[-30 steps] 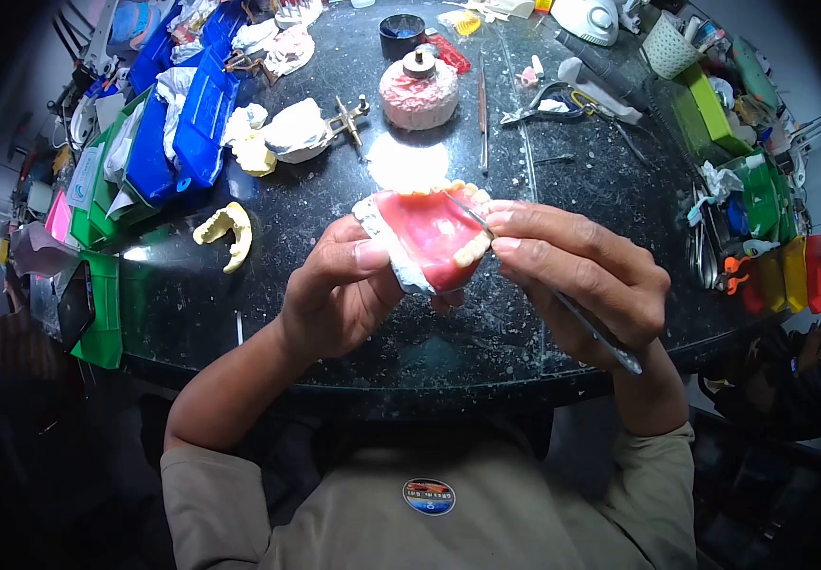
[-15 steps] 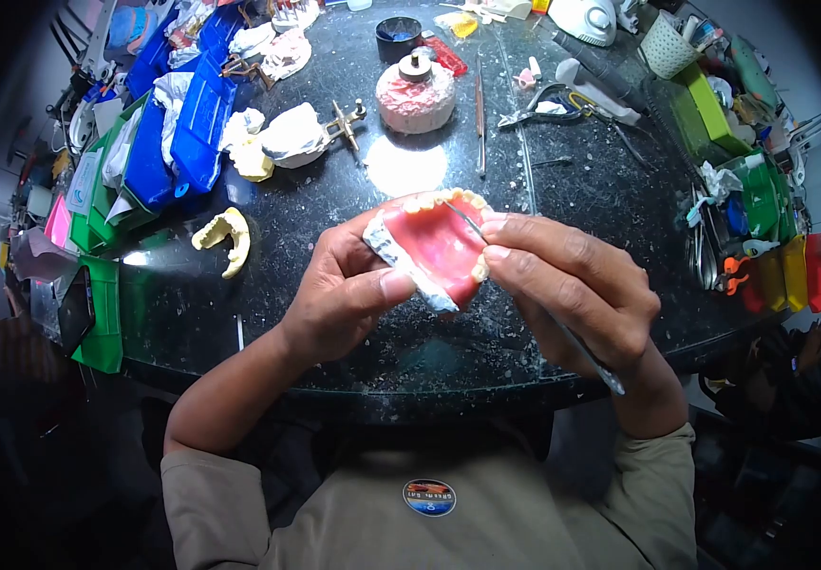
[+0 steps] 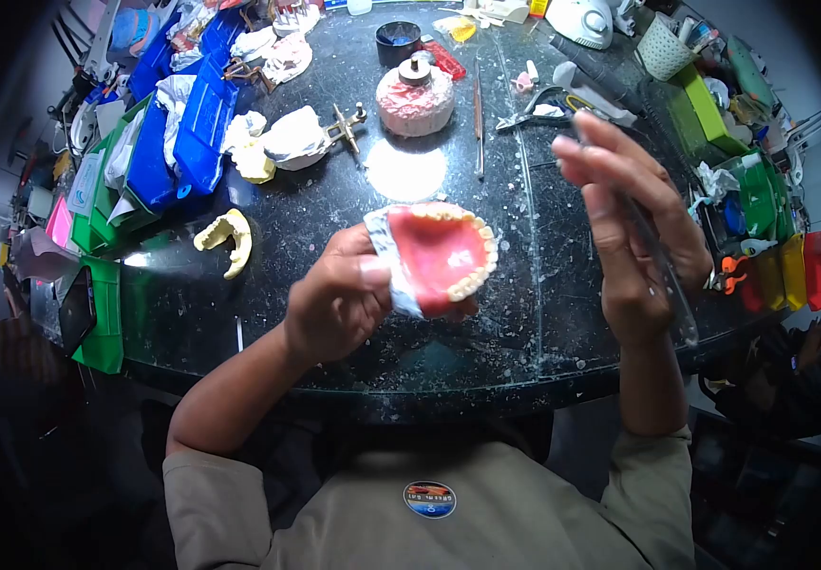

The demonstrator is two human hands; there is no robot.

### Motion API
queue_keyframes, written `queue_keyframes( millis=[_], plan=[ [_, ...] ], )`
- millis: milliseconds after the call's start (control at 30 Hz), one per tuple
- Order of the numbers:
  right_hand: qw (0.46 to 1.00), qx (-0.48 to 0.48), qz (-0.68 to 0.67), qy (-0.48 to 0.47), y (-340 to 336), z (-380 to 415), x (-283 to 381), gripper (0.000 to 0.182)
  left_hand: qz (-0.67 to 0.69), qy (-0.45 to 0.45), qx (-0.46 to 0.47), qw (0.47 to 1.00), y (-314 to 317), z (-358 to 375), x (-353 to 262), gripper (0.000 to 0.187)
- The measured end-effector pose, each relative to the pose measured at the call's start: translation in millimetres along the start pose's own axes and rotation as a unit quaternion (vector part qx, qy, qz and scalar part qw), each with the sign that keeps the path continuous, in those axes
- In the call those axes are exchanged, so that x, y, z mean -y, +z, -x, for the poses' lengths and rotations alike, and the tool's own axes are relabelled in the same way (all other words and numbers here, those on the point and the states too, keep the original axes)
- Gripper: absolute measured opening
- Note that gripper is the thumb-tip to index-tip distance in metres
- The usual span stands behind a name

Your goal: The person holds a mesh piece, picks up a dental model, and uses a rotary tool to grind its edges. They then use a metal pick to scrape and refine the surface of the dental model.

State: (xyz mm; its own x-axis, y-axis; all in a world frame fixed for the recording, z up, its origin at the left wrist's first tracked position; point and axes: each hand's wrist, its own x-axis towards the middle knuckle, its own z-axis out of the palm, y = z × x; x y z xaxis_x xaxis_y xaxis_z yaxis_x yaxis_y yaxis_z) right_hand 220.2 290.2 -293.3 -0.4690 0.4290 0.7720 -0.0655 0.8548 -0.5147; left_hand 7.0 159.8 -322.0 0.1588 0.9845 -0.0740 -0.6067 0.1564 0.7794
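My left hand (image 3: 342,294) grips the white plaster edge of a dental model (image 3: 441,255), which has a pink palate and a curved row of cream teeth. The model is held over the dark table, its inner side facing up. To the right and apart from it, my right hand (image 3: 633,223) is raised with a thin metal tool (image 3: 662,264) held along the fingers. The tool's lower end sticks out below the palm, and its upper end is blurred near the fingertips.
On the dark table (image 3: 429,366) lie a yellowish arch piece (image 3: 224,241), a pink-and-white round block (image 3: 415,100), plaster pieces (image 3: 296,138), a slim brown tool (image 3: 479,119) and pliers (image 3: 543,106). Blue bins (image 3: 203,128) stand left, green containers (image 3: 764,199) right.
My right hand has moved away from the model, up and to the right, with the metal tool. My left hand has turned the model slightly, so its row of teeth shows more fully.
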Motion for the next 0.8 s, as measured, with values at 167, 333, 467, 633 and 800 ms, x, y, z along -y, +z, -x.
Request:
queue_keyframes(
  millis=[167,333,467,633,800],
  plan=[
    [0.994,0.024,-0.101,0.032,3,1,0,0.024,0.098,-0.029,-0.010,0.995,-2,2,-4,0.086],
    [0.986,0.027,-0.139,0.089,5,1,-2,0.024,0.115,-0.022,-0.021,0.993,0,1,-2,0.085],
    [0.975,0.021,-0.177,0.136,9,-2,4,0.025,0.116,-0.027,0.005,0.993,-4,2,-2,0.084],
    [0.979,0.111,-0.139,0.101,7,0,-1,0.019,0.071,-0.029,0.000,0.997,-4,4,-4,0.079],
    [0.974,0.088,-0.179,0.106,21,8,5,0.022,0.002,-0.031,-0.017,0.999,-1,5,-6,0.075]
  ],
)
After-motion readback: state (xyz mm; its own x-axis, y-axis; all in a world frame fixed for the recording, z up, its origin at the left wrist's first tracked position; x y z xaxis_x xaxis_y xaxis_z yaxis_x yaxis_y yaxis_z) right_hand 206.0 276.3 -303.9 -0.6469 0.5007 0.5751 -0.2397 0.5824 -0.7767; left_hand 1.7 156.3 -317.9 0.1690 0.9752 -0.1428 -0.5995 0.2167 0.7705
